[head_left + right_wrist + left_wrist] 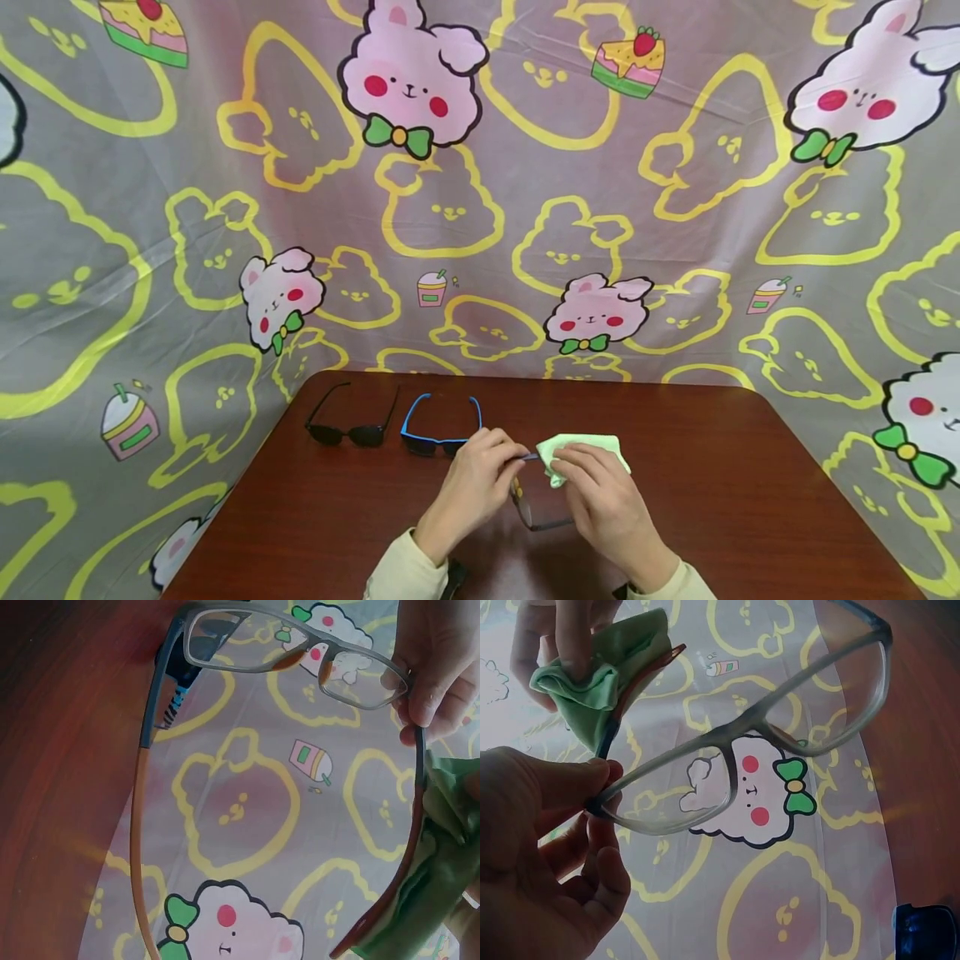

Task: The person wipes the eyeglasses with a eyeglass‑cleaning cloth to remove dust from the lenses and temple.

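Observation:
A pair of grey-framed eyeglasses (739,732) with clear lenses hangs above the table, its temples unfolded. My left hand (480,471) pinches one front corner near the hinge between thumb and fingers. In my right hand (609,504) a light green cloth (592,443) is bunched. The cloth lies against the temple on the pinched side, whose brown end (375,911) shows past it in the right wrist view. The other temple (138,825) extends free, brown toward its tip. The right hand's fingertips are partly hidden by cloth.
Black sunglasses (347,435) rest at the back left of the brown table (712,467). Beside them are blue-framed sunglasses (431,442), partly covered by the left hand in the head view. A patterned curtain (450,208) stands behind the table and at its sides.

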The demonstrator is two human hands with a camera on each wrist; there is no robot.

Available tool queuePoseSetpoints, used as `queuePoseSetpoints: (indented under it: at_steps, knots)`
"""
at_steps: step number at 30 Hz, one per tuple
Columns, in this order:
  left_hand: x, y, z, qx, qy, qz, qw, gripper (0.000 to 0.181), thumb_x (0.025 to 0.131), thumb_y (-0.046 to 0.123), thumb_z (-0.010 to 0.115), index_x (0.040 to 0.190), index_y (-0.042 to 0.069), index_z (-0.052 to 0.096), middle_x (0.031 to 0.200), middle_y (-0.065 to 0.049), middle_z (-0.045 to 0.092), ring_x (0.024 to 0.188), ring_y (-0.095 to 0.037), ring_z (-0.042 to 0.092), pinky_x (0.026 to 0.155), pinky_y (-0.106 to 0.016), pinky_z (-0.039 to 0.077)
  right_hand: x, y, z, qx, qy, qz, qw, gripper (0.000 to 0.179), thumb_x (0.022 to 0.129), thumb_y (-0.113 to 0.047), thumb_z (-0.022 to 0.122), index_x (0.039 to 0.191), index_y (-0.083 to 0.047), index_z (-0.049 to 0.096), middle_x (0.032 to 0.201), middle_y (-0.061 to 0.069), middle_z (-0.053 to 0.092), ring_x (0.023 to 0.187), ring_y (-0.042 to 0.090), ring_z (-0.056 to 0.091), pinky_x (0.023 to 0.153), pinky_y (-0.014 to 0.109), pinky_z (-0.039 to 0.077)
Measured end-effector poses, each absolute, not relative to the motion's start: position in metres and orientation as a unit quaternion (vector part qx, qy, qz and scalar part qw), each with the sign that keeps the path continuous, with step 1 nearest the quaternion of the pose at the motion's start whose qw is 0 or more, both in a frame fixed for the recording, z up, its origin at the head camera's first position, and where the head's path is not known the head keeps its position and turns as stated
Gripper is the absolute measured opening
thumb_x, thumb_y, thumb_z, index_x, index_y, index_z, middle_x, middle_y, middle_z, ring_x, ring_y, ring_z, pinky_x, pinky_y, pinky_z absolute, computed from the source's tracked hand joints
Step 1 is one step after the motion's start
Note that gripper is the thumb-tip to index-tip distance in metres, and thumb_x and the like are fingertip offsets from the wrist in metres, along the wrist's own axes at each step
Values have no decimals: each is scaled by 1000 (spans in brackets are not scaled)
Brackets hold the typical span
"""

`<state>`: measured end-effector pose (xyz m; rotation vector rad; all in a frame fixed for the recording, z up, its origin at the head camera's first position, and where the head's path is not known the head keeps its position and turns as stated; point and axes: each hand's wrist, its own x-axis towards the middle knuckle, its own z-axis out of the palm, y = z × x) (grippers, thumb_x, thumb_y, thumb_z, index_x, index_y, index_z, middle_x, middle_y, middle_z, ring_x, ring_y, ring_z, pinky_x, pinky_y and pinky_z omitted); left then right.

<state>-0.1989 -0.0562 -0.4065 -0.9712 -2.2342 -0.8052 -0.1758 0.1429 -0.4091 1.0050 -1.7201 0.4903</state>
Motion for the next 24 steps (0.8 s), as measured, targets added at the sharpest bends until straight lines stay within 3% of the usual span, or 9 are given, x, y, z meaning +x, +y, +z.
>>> queuePoseSetpoints:
  at_steps: [11,18,24]
  knots:
    - [-198,-55,-404,-357,-833,-311,286,10,81,9,73,89,16,73,82,10,60,72,-6,51,63,-18,42,-175,144,-416,410,-751,202,477,29,96,-16,43,99,0,67,109,16,63,98,35,57,85,41,41]
    - [-198,-55,-403,-357,-830,-328,276,11,81,8,73,88,16,73,81,11,60,72,-5,51,62,-17,41,-174,145,-417,411,-763,202,457,36,97,-31,49,104,-2,68,113,17,61,103,36,54,90,42,37]
    - [-197,-55,-403,-367,-825,-340,264,11,82,7,73,89,15,73,82,11,60,72,-4,51,62,-16,41,-174,144,-414,398,-754,210,478,30,99,-21,48,96,-2,71,107,14,65,97,34,57,85,41,41]
